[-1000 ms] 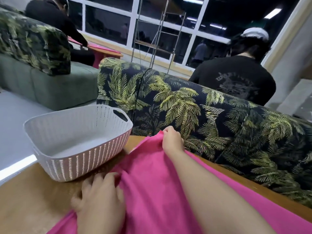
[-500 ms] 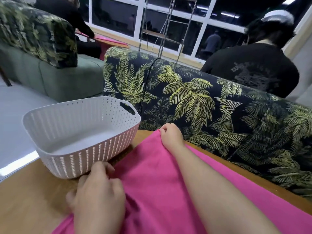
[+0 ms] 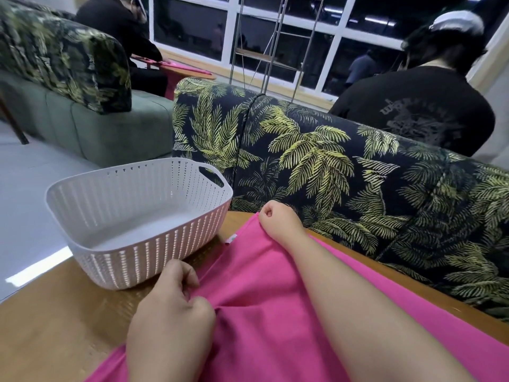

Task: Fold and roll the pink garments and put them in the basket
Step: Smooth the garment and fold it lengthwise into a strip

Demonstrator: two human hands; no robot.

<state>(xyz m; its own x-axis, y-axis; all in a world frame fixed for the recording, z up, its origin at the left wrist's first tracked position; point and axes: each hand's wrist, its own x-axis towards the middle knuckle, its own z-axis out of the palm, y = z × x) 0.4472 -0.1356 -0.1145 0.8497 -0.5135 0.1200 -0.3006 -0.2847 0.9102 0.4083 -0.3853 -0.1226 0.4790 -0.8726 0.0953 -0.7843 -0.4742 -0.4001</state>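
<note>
Since a second ago my left hand [image 3: 170, 307] has bunched the pink garment [image 3: 264, 293] on the desk [image 3: 55, 312], right hand [image 3: 278, 219] pinching its far corner beside the basket [image 3: 82, 188]; I'd pull edges taut before folding

Garment [image 3: 264, 285]: bright pink, plain, no print. Small tag [image 3: 230, 239] at its edge: white with maybe some colour, too small to tell. Basket [image 3: 132, 244]: white, walls with rows of small slots. Bench [image 3: 55, 321]: brown wood, glossy. Sofa back [image 3: 344, 183]: dark navy with yellow-green palm leaf pattern. Other sofa [image 3: 115, 128]: grey-green seat. Floor [image 3: 24, 194]: pale grey.
</note>
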